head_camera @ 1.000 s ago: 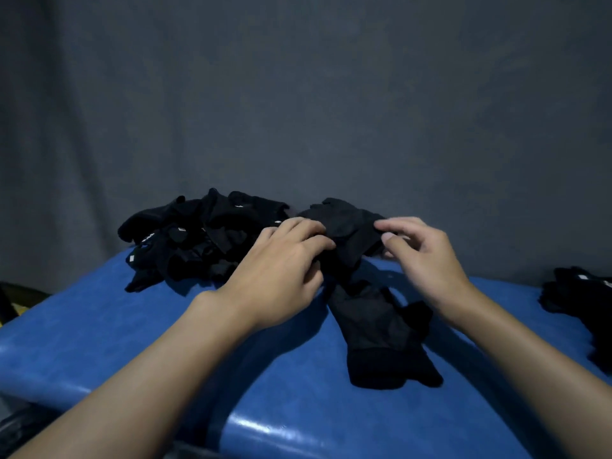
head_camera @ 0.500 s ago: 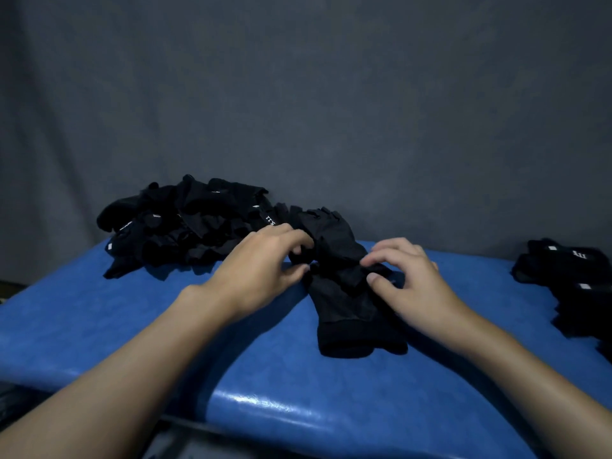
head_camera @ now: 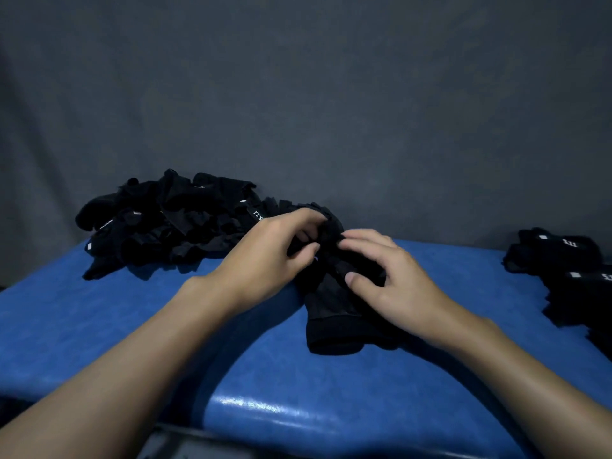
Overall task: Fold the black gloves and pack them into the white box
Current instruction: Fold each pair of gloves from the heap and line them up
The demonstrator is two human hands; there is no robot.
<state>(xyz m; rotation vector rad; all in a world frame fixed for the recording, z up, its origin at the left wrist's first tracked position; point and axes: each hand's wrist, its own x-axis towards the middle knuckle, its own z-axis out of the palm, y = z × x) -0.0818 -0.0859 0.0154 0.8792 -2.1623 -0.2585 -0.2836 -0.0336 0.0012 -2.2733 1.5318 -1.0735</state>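
A black glove [head_camera: 334, 313] lies on the blue padded table [head_camera: 132, 326] in the middle, cuff toward me, its finger end bunched up at the far side. My left hand [head_camera: 268, 256] pinches that bunched finger end between thumb and fingers. My right hand [head_camera: 390, 279] lies on the glove's middle, fingers curled over the folded fabric and thumb pressing on it. No white box is in view.
A loose heap of black gloves [head_camera: 165, 223] with small white labels sits at the table's back left. Another stack of black gloves [head_camera: 569, 273] lies at the right edge. A grey cloth backdrop hangs behind the table.
Both hands drew closer together over the glove. The finger end has been folded back toward the cuff, so the glove is shorter and more bunched. The view shifted slightly left.
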